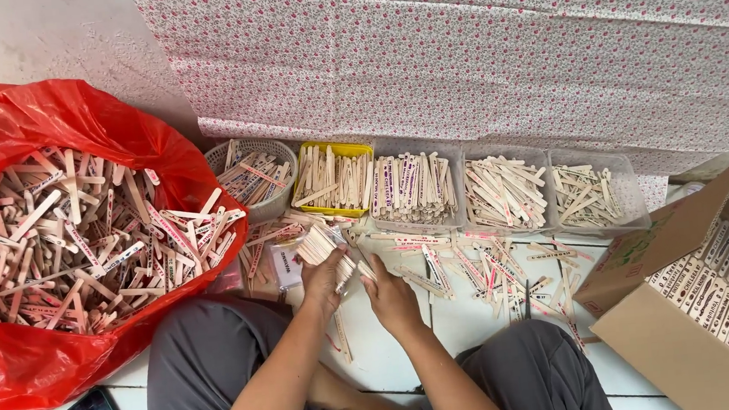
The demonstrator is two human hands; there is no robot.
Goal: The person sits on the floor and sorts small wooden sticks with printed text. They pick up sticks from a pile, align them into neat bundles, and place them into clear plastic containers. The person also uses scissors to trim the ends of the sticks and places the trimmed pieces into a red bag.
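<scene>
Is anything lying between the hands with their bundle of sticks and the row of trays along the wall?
Only loose sticks. The left hand grips a fanned bundle of flat pale wooden sticks, the right hand touching it. Scattered wooden sticks lie on the white tiled floor before the yellow plastic tray; nothing taller intervenes.

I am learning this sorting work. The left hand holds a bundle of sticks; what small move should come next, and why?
Probably the right hand should square the stick ends against the bundle of sticks in the left hand. The bundle fans out unevenly, and the right fingers already touch its lower end.
</scene>
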